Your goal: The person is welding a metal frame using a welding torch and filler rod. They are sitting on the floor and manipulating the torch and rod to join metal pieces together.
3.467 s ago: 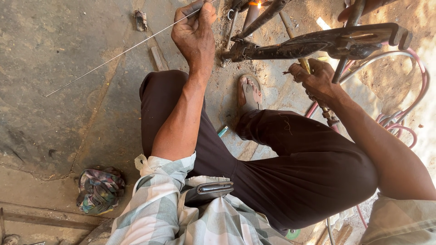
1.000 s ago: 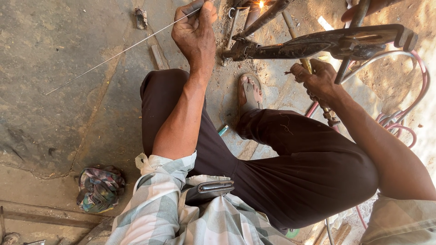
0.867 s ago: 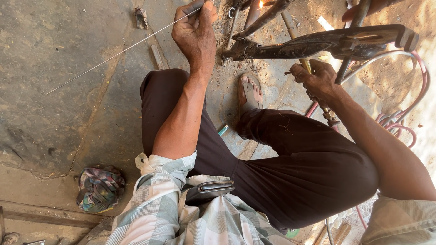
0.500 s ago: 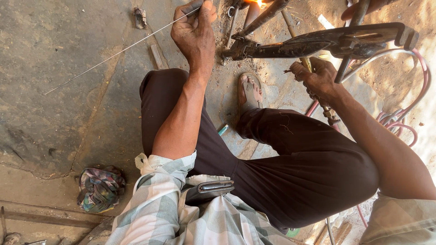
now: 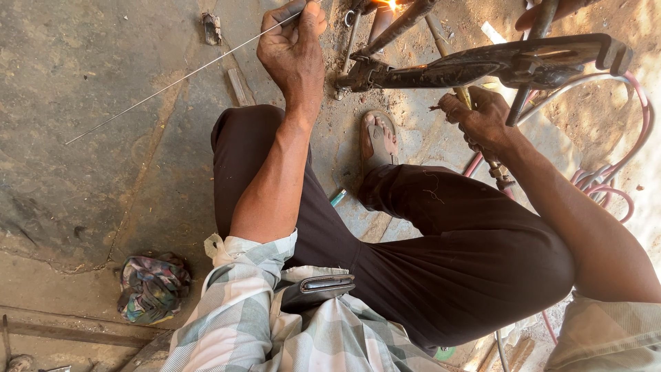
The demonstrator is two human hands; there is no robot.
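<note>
My left hand [image 5: 292,48] is closed on a long thin metal filler rod [image 5: 179,76] that slants down to the left over the concrete floor. My right hand [image 5: 482,117] grips a brass torch handle [image 5: 463,98] with hoses behind it. A bright orange flame [image 5: 391,4] glows at the top edge, close to a dark metal frame of bars [image 5: 482,65] lying across the ground in front of me. My foot in a sandal [image 5: 379,141] rests just below the frame.
Red and white hoses [image 5: 620,186] loop at the right. A crumpled rag [image 5: 153,288] lies at lower left beside a metal strip. A small metal piece [image 5: 211,27] sits on the floor at the top. A dark wallet [image 5: 317,289] sticks out of my shirt pocket.
Both hands hold nearly still. The flame at the top edge flickers and the rod tip stays close to it.
</note>
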